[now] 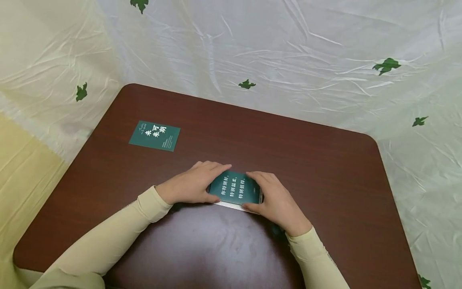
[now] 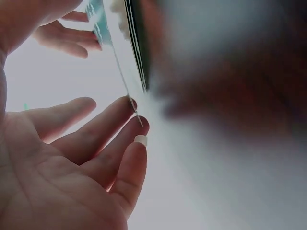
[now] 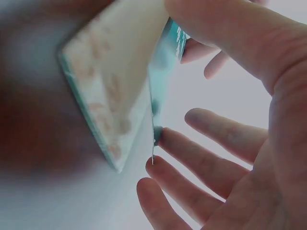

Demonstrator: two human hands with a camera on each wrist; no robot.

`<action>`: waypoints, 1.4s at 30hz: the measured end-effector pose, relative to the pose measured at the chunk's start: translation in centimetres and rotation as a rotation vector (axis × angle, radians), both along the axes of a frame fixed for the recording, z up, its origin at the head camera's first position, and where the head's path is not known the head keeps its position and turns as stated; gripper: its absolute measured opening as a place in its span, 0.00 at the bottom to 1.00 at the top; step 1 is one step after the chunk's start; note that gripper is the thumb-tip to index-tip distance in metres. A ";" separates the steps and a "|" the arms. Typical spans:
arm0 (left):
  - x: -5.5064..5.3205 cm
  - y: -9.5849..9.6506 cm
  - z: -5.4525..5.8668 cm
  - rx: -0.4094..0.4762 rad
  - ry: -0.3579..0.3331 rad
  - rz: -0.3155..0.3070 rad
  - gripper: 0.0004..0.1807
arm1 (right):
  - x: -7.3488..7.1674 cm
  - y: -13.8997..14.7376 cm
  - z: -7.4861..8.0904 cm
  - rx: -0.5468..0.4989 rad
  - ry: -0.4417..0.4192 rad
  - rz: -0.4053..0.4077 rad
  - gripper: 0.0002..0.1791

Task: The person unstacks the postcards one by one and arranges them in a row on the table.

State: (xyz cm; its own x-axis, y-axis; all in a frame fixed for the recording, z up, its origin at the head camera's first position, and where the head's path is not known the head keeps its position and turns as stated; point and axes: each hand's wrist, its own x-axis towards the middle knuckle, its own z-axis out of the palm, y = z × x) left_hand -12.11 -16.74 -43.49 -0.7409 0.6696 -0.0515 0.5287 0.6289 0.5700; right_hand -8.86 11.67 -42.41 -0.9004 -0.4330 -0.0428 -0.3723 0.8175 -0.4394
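Near the table's front edge, both hands hold a green card (image 1: pixel 234 188) printed with white Chinese characters, one at each end. My left hand (image 1: pixel 195 182) grips its left end, thumb along the near edge and fingers along the far edge. At the other end my right hand (image 1: pixel 278 198) grips it the same way. A pale strip (image 1: pixel 234 206) shows along the near side of the card. Under the card in the right wrist view is a pale, glossy panel (image 3: pixel 115 86) with a green edge. Fingertips (image 2: pixel 139 122) touch the thin card edge in the left wrist view.
A second green card (image 1: pixel 155 135) with white characters lies flat at the back left of the dark brown table (image 1: pixel 296 144). White cloth (image 1: pixel 288 80) with green leaf shapes hangs around the table's back and right side.
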 end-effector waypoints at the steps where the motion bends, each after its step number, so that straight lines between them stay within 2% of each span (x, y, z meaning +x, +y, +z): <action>1: -0.3 -0.2 0.1 -0.001 0.000 0.009 0.54 | -0.5 -0.2 0.1 0.002 -0.006 0.004 0.51; 6: -1.9 -1.6 0.5 -0.034 0.013 0.048 0.54 | -3.1 -1.9 0.2 0.021 -0.020 0.033 0.52; 12: -4.6 -4.0 1.6 -0.081 0.034 0.118 0.55 | -6.6 -5.1 0.2 0.065 0.014 0.065 0.51; 17: -6.8 -6.4 2.2 -0.118 -0.022 0.163 0.56 | -9.2 -7.8 0.5 0.078 -0.003 0.091 0.51; 23: -8.8 -8.3 1.8 -0.121 -0.053 0.207 0.56 | -11.8 -10.1 0.2 0.113 -0.015 0.113 0.50; 31: -10.3 -9.4 1.2 -0.125 -0.091 0.247 0.55 | -13.6 -11.7 0.0 0.111 -0.053 0.105 0.51; 42: -10.9 -10.0 1.1 -0.161 -0.097 0.273 0.55 | -14.2 -12.5 -0.3 0.111 -0.062 0.112 0.51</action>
State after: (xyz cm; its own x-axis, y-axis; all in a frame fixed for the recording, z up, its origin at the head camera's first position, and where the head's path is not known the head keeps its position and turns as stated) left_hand -23.06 -26.71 -42.40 -0.8783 0.4247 -0.2197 0.2764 0.8259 0.4914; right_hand -23.04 -0.78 -42.72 -0.8406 -0.5205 -0.1498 -0.4391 0.8169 -0.3741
